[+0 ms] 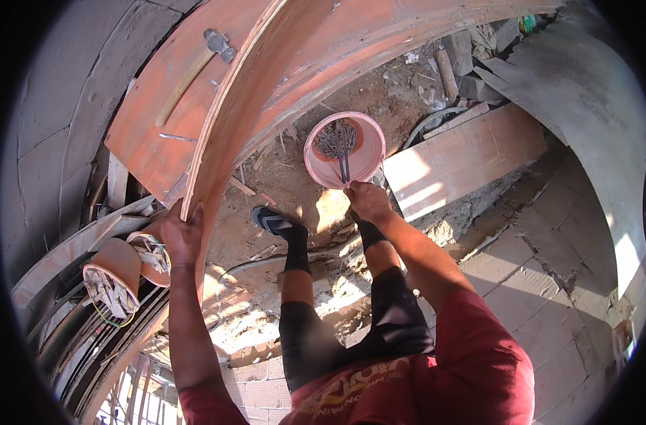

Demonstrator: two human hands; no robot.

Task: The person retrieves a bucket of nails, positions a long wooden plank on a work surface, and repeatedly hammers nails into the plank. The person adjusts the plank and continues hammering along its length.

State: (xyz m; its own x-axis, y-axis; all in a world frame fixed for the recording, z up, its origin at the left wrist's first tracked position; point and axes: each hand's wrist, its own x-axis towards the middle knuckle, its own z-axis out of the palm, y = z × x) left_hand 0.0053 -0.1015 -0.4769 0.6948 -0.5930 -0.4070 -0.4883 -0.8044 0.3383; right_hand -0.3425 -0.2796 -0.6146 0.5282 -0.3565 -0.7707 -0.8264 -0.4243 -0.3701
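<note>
My left hand [182,235] grips the near end of a plywood panel [248,90] that stands on edge across the stacked sheets. The fingers of my right hand [369,201] are closed on the rim of a pink plastic bucket [376,143]. Inside the bucket lies a heap of nails [334,141], and a dark metal tool with two long handles [344,164] leans against the wall nearest me; its head is hidden among the nails. A ball-peen hammer [187,87] with a wooden handle rests on a reddish plywood sheet [142,143], left of the upright panel.
Two tubs [113,257] of wood scraps stand at the left, above stacked boards [97,356]. A loose plywood board [471,154] lies right of the bucket. Rubble, a hose [280,258] and wood offcuts litter the dirt around my feet. A large grey sheet [593,106] curves along the right.
</note>
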